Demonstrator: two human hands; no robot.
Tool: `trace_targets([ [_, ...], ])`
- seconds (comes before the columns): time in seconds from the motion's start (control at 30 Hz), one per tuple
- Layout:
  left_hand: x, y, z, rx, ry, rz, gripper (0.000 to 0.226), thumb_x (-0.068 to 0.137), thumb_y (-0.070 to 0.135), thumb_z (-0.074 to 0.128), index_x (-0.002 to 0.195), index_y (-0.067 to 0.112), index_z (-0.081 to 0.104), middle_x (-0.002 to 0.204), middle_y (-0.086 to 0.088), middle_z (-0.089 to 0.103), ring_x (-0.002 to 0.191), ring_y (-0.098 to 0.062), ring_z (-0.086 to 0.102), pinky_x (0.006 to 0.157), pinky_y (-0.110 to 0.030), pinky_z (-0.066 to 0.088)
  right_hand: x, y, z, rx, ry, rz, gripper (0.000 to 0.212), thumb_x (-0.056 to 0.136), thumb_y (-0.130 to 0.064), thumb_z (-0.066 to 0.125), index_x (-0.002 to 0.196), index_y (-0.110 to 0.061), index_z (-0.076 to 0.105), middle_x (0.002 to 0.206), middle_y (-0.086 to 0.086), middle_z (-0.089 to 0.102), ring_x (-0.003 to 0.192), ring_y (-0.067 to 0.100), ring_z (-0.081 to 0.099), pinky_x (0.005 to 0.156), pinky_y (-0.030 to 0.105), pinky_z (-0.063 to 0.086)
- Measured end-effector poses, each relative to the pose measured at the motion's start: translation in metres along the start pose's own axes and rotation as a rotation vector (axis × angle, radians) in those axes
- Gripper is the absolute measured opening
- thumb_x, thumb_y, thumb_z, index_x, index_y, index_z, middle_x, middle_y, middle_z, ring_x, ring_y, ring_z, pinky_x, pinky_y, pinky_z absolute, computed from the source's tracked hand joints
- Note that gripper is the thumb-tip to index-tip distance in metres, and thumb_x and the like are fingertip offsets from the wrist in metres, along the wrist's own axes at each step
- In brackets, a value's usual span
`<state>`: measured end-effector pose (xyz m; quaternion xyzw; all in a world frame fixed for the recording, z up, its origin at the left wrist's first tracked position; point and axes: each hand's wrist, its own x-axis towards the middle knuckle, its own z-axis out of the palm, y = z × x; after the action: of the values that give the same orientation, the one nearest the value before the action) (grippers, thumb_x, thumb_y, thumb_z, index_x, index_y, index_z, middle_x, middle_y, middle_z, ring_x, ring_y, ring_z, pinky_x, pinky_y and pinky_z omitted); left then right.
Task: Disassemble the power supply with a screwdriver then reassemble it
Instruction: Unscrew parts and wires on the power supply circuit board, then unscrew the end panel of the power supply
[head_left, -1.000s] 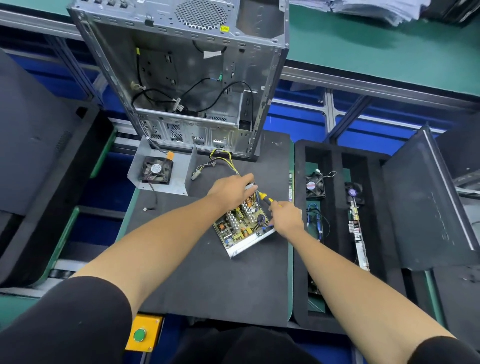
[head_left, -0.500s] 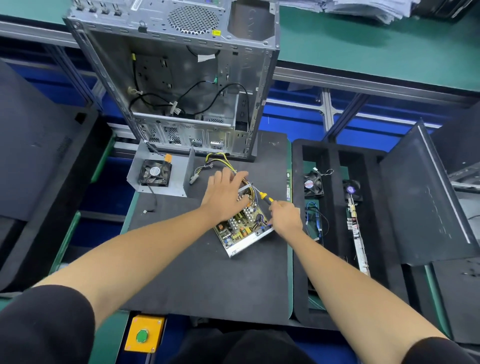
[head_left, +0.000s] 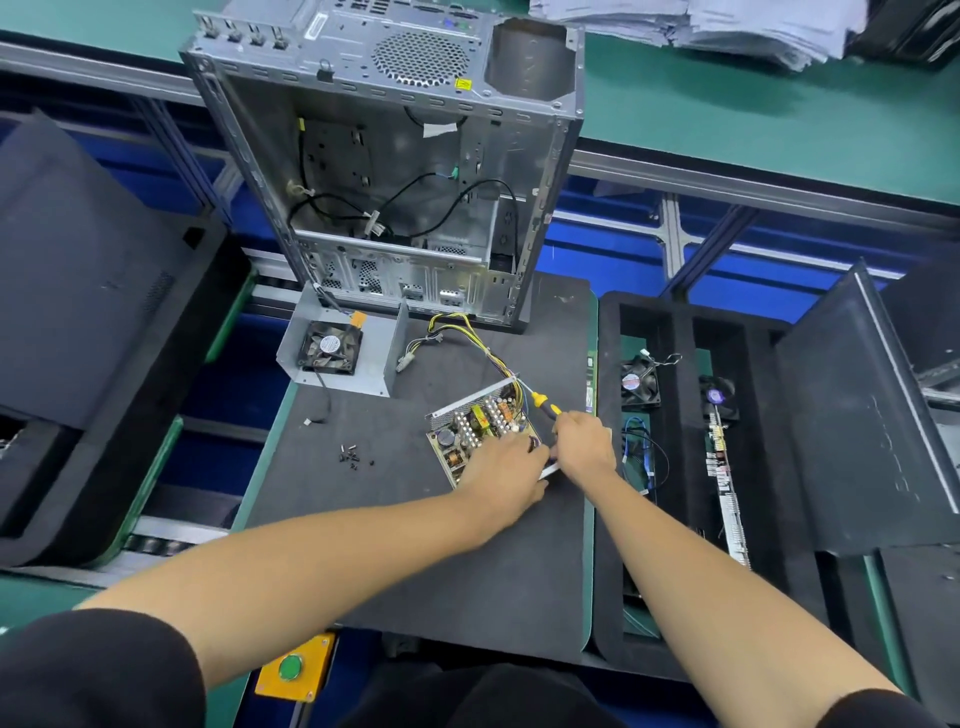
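The opened power supply (head_left: 475, 426) lies on the black mat (head_left: 415, 545), its circuit board bare in the metal base. Yellow and black cables (head_left: 457, 330) run from its far end. My left hand (head_left: 506, 478) lies over the near part of the board, fingers curled at its near right corner. My right hand (head_left: 584, 441) grips a yellow-and-black screwdriver (head_left: 543, 404) whose shaft points to the board's far right corner. The removed grey cover with its fan (head_left: 337, 348) sits at the mat's far left. Several small black screws (head_left: 350, 456) lie loose left of the board.
An empty computer case (head_left: 395, 171) stands at the mat's far edge. A black foam tray (head_left: 675, 332) on the right holds two small fans, blue cables and a narrow circuit strip. Dark panels flank both sides. A green button on an orange box (head_left: 291, 667) sits near me.
My left hand has moved from the board's far end to its near right corner, uncovering most of the board. The right hand keeps the screwdriver in about the same place.
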<state>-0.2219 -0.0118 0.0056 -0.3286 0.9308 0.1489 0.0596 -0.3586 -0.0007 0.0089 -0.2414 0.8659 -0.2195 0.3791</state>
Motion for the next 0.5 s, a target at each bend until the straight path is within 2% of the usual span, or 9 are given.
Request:
trace_targets([
  [0.1,-0.008,0.005,0.006,-0.184,0.005,-0.079,0.032,0.103,0.031,0.056,0.131,0.015,0.056,0.127,-0.008,0.051,0.109,-0.035,0.061,0.080,-0.044,0.048,-0.003,-0.001,-0.002,0.033,-0.023,-0.009,0.026,0.086,-0.023,0.042,0.077,-0.012,0.064,0.062,0.007,0.072,0.080,0.029,0.066,0.079,0.043,0.054],
  [0.17,-0.013,0.004,0.010,-0.324,0.021,-0.116,0.026,0.101,0.027,0.059,0.125,0.017,0.059,0.124,-0.007,0.051,0.104,-0.037,0.062,0.076,-0.042,0.046,-0.005,-0.001,-0.001,0.051,-0.051,-0.027,0.024,0.086,-0.022,0.042,0.073,-0.013,0.060,0.057,0.008,0.070,0.076,0.029,0.066,0.080,0.044,0.053],
  [0.23,-0.019,0.000,0.010,-0.407,0.048,-0.129,0.020,0.099,0.027,0.062,0.118,0.020,0.064,0.118,-0.004,0.055,0.104,-0.033,0.062,0.077,-0.039,0.046,-0.006,-0.001,-0.001,0.071,-0.068,-0.035,0.023,0.087,-0.021,0.042,0.071,-0.013,0.058,0.055,0.010,0.069,0.076,0.033,0.067,0.079,0.045,0.051],
  [0.3,-0.022,-0.007,0.007,-0.468,0.064,-0.130,0.015,0.098,0.031,0.065,0.111,0.024,0.066,0.111,0.001,0.059,0.103,-0.026,0.062,0.078,-0.036,0.047,-0.006,0.000,-0.001,0.100,-0.059,-0.040,0.025,0.087,-0.020,0.044,0.066,-0.014,0.057,0.056,0.011,0.069,0.070,0.031,0.062,0.072,0.043,0.048],
  [0.37,-0.024,-0.015,0.000,-0.511,0.065,-0.125,0.013,0.096,0.035,0.067,0.107,0.027,0.068,0.105,0.004,0.063,0.100,-0.022,0.062,0.076,-0.033,0.046,-0.007,0.000,-0.002,0.097,-0.048,-0.043,0.026,0.086,-0.017,0.045,0.063,-0.015,0.056,0.062,0.010,0.070,0.068,0.028,0.058,0.063,0.037,0.040],
  [0.4,-0.024,-0.019,-0.006,-0.517,0.049,-0.127,0.013,0.096,0.037,0.068,0.106,0.028,0.068,0.102,0.005,0.065,0.098,-0.021,0.062,0.076,-0.033,0.047,-0.007,-0.001,-0.004,0.061,-0.041,-0.059,0.026,0.087,-0.014,0.046,0.063,-0.015,0.056,0.071,0.010,0.072,0.072,0.028,0.058,0.062,0.033,0.038],
  [0.47,-0.022,-0.027,-0.017,-0.503,0.014,-0.139,0.015,0.096,0.042,0.067,0.104,0.030,0.069,0.098,0.007,0.069,0.095,-0.020,0.063,0.078,-0.034,0.050,-0.009,-0.005,-0.009,-0.015,-0.022,-0.069,0.026,0.092,-0.015,0.041,0.076,-0.015,0.060,0.093,0.011,0.068,0.083,0.027,0.052,0.067,0.030,0.036],
  [0.5,-0.020,-0.031,-0.024,-0.507,-0.001,-0.142,0.015,0.096,0.043,0.066,0.102,0.030,0.069,0.096,0.007,0.070,0.094,-0.020,0.063,0.079,-0.035,0.051,-0.010,-0.008,-0.012,0.000,0.014,-0.073,0.031,0.093,-0.022,0.033,0.087,-0.016,0.063,0.097,0.009,0.063,0.086,0.025,0.048,0.072,0.030,0.037],
])
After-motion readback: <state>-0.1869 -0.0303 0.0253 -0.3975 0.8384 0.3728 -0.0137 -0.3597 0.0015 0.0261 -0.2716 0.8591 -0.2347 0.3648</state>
